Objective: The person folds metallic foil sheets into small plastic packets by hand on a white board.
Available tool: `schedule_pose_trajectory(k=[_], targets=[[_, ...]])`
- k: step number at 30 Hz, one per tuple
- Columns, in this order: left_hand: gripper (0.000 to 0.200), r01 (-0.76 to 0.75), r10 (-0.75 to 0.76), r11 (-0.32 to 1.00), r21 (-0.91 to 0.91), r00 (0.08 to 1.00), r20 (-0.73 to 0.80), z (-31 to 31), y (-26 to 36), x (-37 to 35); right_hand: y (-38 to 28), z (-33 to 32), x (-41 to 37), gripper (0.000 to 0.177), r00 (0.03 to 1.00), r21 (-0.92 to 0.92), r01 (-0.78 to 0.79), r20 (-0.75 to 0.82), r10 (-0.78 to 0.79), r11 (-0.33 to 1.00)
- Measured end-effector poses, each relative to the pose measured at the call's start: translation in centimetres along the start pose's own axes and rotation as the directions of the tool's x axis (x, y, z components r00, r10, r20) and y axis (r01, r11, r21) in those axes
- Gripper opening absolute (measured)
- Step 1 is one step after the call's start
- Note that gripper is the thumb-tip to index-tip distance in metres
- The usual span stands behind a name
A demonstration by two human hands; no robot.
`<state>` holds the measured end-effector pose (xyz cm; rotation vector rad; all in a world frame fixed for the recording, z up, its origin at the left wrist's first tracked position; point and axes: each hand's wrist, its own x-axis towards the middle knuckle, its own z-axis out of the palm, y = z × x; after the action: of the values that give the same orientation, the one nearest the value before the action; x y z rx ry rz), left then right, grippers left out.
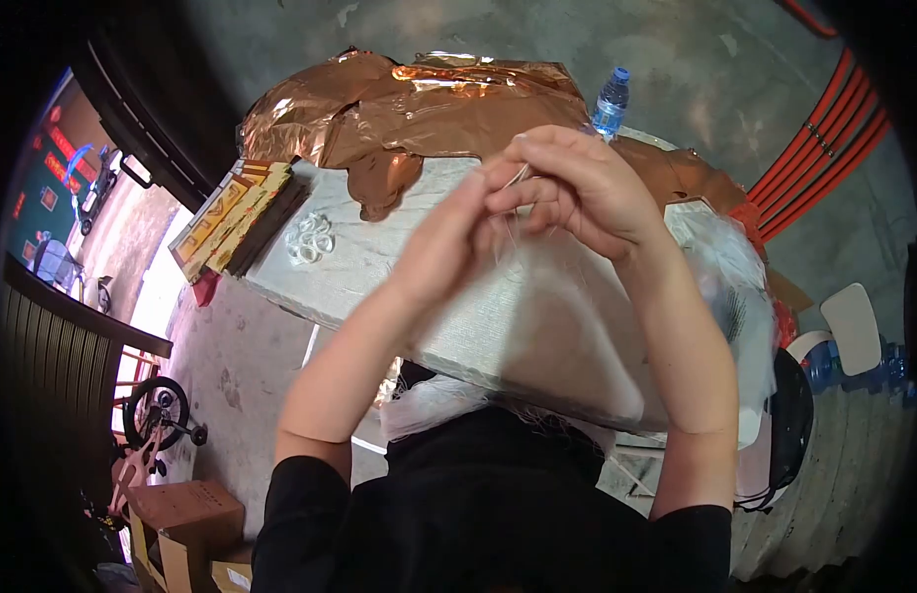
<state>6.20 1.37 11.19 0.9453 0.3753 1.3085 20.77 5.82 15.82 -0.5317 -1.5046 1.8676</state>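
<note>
Both hands are raised together over a grey table. My left hand pinches thin white thread with its fingertips. My right hand curls its fingers around the same thread, close against the left hand. A few strands hang down between the hands. What the thread is tied to is hidden behind the fingers.
Crumpled copper foil covers the table's far side. A stack of gold-printed sheets lies at the left edge, near clear plastic rings. A water bottle stands at the back. White fibre bundles lie at right. Cardboard boxes sit on the floor.
</note>
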Motion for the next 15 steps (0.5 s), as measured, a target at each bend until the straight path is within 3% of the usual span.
schedule_pose_trajectory(k=[1,2,4,5,7,8,9,10,11,12,13,14,15], targets=[[0.043,0.046,-0.043,0.982,0.185,0.999,-0.018,-1.6,-1.2,-0.1,0.4,-0.4,0.0,0.017,0.994,0.145,0.056,-0.103,-0.041,0.988],[0.034,0.042,-0.046,0.999,0.032,0.988,0.146,-2.9,-2.4,0.1,0.9,-1.1,0.0,0.018,0.975,0.28,0.127,-0.213,-0.067,0.951],[0.025,0.155,-0.11,0.845,0.512,0.987,-0.117,-2.0,-3.2,-1.2,2.4,-2.7,-0.3,0.019,0.961,0.348,0.167,-0.268,-0.073,0.923],[0.025,0.158,-0.116,0.845,0.511,0.987,-0.112,-2.0,-3.9,-1.6,3.2,-3.0,-0.6,0.019,0.946,0.244,0.18,-0.307,-0.1,0.953],[0.021,-0.061,0.086,0.589,0.806,0.996,0.012,-2.2,-5.1,-2.3,4.8,-2.7,-1.3,0.019,0.907,-0.033,0.191,-0.377,-0.189,0.981],[0.021,-0.056,0.08,0.59,0.805,0.997,0.011,-2.4,-5.3,-2.5,5.8,-3.2,-1.6,0.019,0.905,-0.03,0.189,-0.382,-0.186,0.982],[0.02,-0.084,0.104,0.564,0.821,0.994,0.03,-2.5,-5.2,-2.8,7.1,-3.9,-1.8,0.018,0.901,-0.437,0.157,-0.303,-0.31,0.885],[0.019,-0.111,0.13,0.537,0.836,0.99,0.048,-2.7,-4.9,-3.0,8.2,-4.4,-2.0,0.016,0.905,-0.768,0.12,-0.177,-0.388,0.629],[0.019,-0.154,0.181,0.49,0.858,0.981,0.073,-3.3,-4.3,-2.9,9.2,-4.7,-2.3,0.014,0.904,-0.836,0.204,-0.039,-0.426,0.509],[0.019,-0.148,0.175,0.49,0.859,0.982,0.069,-3.7,-3.5,-2.7,9.1,-4.5,-2.8,0.014,0.905,-0.833,0.202,-0.042,-0.424,0.515],[0.018,-0.06,0.13,0.47,0.881,0.992,-0.002,-3.9,-2.7,-2.6,8.4,-4.2,-3.4,0.014,0.982,-0.635,0.113,-0.043,-0.181,0.764],[0.018,0.025,0.089,0.445,0.895,0.993,-0.072,-4.1,-2.1,-2.3,7.6,-3.8,-3.8,0.014,0.998,-0.392,-0.042,0.031,0.059,0.919],[0.019,-0.078,0.114,0.452,0.889,0.993,0.029,-4.6,-2.5,-2.0,6.8,-3.5,-4.2,0.013,0.986,-0.269,-0.096,0.105,0.129,0.958]])
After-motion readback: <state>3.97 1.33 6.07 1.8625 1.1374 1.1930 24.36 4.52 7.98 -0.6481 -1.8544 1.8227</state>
